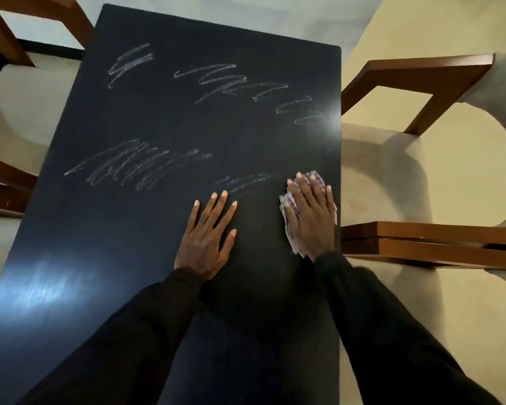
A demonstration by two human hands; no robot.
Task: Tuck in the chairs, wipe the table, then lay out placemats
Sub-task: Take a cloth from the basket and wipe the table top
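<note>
A dark rectangular table point(164, 217) fills the middle of the view, its top marked with several white chalk scribbles point(135, 168). My left hand point(208, 235) lies flat on the tabletop with straight, spread fingers. My right hand point(311, 214) presses a purple-and-white checked cloth point(287, 206) flat against the table near its right edge. The cloth shows around the fingers and under the palm. Faint, smeared chalk point(246, 182) lies between the two hands. Both arms wear black sleeves.
A wooden armchair with a beige cushion point(415, 176) stands close to the table's right edge. Two more wooden chairs stand on the left, one at the back point(21, 33) and one nearer point(3, 188). A pale floor surrounds the table.
</note>
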